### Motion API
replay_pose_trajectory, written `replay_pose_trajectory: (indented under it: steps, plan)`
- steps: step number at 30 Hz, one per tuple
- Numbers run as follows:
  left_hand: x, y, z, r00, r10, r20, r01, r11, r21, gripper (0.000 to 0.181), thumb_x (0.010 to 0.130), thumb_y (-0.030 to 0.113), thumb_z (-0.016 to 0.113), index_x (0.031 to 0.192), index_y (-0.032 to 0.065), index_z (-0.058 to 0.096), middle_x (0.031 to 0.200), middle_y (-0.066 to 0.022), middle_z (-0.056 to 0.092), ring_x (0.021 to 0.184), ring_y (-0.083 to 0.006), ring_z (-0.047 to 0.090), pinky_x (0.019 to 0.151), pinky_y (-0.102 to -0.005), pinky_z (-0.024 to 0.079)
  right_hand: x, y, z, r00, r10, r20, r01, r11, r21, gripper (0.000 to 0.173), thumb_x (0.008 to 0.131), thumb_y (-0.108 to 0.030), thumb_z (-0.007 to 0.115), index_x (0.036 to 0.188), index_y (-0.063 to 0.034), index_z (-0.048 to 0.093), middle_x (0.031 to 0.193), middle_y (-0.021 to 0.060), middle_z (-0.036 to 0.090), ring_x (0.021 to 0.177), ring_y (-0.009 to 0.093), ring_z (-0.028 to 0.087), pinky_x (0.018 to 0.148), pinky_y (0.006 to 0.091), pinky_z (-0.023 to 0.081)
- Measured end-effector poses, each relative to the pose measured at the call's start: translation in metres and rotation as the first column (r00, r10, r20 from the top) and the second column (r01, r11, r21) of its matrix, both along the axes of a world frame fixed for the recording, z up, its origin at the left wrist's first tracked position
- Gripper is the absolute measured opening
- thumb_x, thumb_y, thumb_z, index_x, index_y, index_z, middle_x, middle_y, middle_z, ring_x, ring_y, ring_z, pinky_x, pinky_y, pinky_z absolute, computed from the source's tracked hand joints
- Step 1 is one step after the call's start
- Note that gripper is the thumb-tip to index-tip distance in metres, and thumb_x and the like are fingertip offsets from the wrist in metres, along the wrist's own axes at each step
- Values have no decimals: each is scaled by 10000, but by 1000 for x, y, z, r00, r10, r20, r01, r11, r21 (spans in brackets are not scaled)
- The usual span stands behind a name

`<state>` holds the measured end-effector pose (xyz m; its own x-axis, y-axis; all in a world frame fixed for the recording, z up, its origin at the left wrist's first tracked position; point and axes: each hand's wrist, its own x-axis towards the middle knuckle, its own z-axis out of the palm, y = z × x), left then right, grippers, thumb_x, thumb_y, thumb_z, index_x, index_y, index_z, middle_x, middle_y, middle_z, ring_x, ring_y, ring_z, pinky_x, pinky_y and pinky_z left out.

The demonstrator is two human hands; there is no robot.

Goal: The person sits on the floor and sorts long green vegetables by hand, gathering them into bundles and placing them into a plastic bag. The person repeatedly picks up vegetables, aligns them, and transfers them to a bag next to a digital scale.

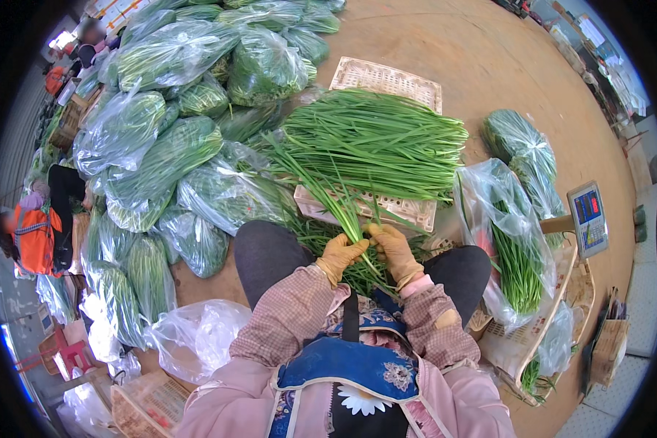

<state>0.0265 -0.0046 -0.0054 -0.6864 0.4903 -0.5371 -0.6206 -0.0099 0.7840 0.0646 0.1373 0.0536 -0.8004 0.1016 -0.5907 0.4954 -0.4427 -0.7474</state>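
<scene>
My left hand, in a yellowish glove, is closed around the pale stem end of a small bunch of long green leaf stalks, probably garlic chives. Beside it, nearly touching, my right hand, gloved alike, pinches at a few green blades by the bunch. Beyond both hands a large heap of the same greens lies across an upturned-looking pale plastic crate. Loose leaves lie below the hands, between my knees. Exactly what the right fingertips grip is hard to tell.
Clear bags of greens are piled to the left. On the right, an open bag of greens rests at a crate beside a digital scale display. An empty plastic bag lies lower left. A person in an orange vest sits far left.
</scene>
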Motion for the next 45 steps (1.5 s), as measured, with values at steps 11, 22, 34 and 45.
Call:
replay_pose_trajectory:
  steps: [11,22,34,45]
  plan:
    - [-3,3,-2,935,327,136,-341,935,100,158,826,185,629,908,84,538,788,-13,575,616,-122,553,561,-204,450,2,5,-29,967,-220,-129,179,944,-276,182,874,-237,562,931,-65,574,799,10,604,635,102,558,636,242,480]
    - [-42,-13,31,783,563,-265,-456,808,373,118,832,25,568,947,31,541,885,-50,574,807,-158,567,771,-285,478,3,74,-15,800,561,214,-480,384,789,438,786,-265,615,1130,-4,541,1024,151,598,960,237,555,853,316,424]
    - [-33,1,23,957,169,236,-247,901,356,190,861,156,544,1032,75,531,857,-50,582,700,-160,588,633,-289,443,-52,187,-42,941,215,260,-180,-329,927,1074,601,-133,742,1398,-50,26,1421,187,184,1289,352,237,1039,385,241]
    - [-38,14,17,974,136,180,-190,925,329,252,869,189,553,1072,49,502,878,-38,553,757,-165,579,626,-283,415,-46,183,-41,954,230,192,-113,-318,941,347,641,-105,639,971,-55,541,1012,167,511,1042,349,448,869,432,384]
